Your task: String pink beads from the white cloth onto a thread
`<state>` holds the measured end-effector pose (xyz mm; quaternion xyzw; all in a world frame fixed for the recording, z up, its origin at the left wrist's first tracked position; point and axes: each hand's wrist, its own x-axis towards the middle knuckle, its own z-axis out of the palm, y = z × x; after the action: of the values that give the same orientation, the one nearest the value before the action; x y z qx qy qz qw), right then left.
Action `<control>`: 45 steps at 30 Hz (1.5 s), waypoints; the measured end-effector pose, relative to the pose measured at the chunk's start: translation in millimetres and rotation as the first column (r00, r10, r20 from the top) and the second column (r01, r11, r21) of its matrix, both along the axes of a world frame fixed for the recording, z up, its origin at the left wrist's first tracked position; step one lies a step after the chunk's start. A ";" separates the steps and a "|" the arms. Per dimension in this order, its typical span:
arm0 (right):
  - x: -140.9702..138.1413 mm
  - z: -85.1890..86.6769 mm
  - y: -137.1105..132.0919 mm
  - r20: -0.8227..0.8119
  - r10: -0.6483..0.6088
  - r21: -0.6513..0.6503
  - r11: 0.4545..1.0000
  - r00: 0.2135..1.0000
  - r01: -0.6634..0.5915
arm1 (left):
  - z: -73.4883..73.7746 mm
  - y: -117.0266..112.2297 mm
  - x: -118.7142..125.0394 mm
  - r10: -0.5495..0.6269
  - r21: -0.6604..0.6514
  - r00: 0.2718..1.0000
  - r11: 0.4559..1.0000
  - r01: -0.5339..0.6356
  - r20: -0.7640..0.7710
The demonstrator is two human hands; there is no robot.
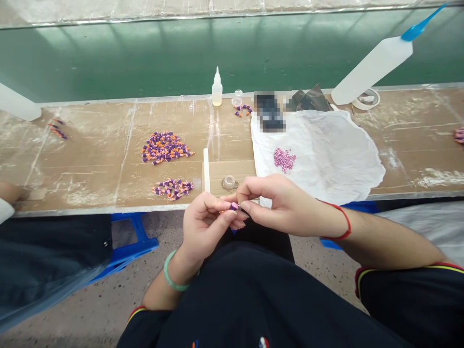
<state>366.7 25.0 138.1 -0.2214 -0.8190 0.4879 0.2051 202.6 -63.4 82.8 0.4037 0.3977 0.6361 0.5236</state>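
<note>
One long bench (90, 159) runs across in front of me, with a white cloth (337, 154) spread over its right side and a heap of pink beads (284, 159) on that. A tall squeeze bottle (373, 70) with a blue tip tilts up behind the cloth. Two purple-and-orange piles (165, 147) sit left of a cardboard sheet (232, 170), and a small glass jar (228, 182) stands on the cardboard. Now to my hands, just off the bench edge: left hand (206, 227) with a green bangle (172, 273), right hand (286, 205) with a red string (342, 222). Fingertips (243, 205) of both are together, clamped on a tiny purple piece (234, 206), right there between them!
</note>
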 end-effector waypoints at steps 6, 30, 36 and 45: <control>0.3 6.9 -4.4 -0.006 0.014 0.028 1.000 1.000 -0.014 | 3.0 -1.3 0.7 0.014 0.000 1.000 1.000 -0.014 -0.024; 15.4 -2.6 -6.8 -0.132 -0.027 0.446 0.891 0.991 0.084 | 3.2 3.7 -9.6 0.240 0.403 0.829 0.915 -0.019 -0.505; 12.2 -5.0 -10.6 -0.170 -0.105 0.617 0.764 0.980 0.189 | 6.7 9.4 -8.2 0.311 0.485 0.791 0.874 -0.020 -0.528; 13.8 -10.0 -8.6 -0.141 -0.074 0.741 0.654 0.987 0.155 | 10.4 11.0 -8.2 0.313 0.496 0.755 0.868 0.020 -0.577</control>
<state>380.6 16.4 128.2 -0.1441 -0.9204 0.1041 0.3483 194.4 -52.5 93.1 0.6773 0.4155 0.5772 0.1880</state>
